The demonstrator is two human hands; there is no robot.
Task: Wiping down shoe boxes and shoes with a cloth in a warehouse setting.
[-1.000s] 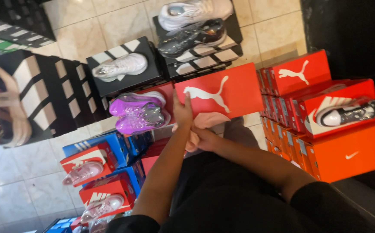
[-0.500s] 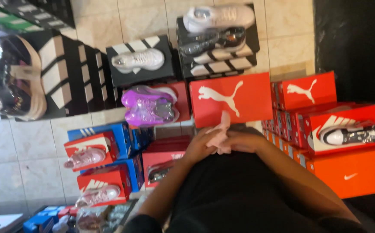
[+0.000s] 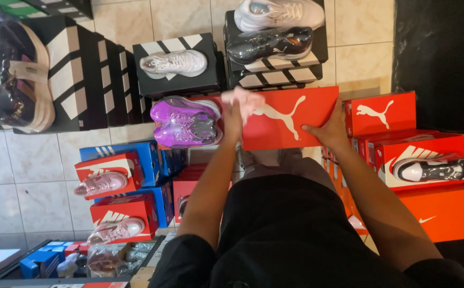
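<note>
Both hands have separated since 0.5 s ago, when they were clasped together at the person's front below the red shoe box point(image 3: 290, 120); each now sits at 1 end of that box. The box lies flat with its large lid face up, just ahead of the person's knees, between the purple shoe point(image 3: 185, 121) and the stack of red boxes point(image 3: 381, 114).

Left hand point(image 3: 241, 106): raised at the box's left end, blurred, with a pale pink cloth point(image 3: 249, 100) at the fingers. Whether it pinches the cloth or merely touches it cannot be told.

Right hand point(image 3: 329, 129): spread flat, fingers splayed, pressed against the box's right edge.

Surroundings: the purple shoe rests just beside the left hand. Beyond the box stand 2 black striped boxes, 1 carrying a white shoe point(image 3: 174, 62), the other a grey shoe point(image 3: 270, 44) with a second white shoe point(image 3: 279, 13) past it. To the right, a black-and-white shoe point(image 3: 434, 169) lies on a red box above an orange box point(image 3: 440, 213). To the left, pink shoes point(image 3: 102, 183) sit on red and blue boxes over the tiled floor point(image 3: 34, 160).
</note>
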